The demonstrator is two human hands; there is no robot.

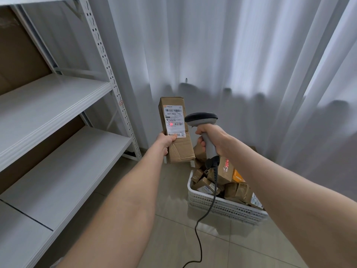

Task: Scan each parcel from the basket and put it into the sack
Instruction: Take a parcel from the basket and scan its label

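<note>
Parcel stands upright in the air above the floor, the left hand gripping its lower part, label turned toward the scanner. The right hand clenches the scanner's handle, and a red dot lies on the label, so scanning appears under way. Beneath, the white basket is heaped with parcels; most work seems left. No sack is visible.
</note>
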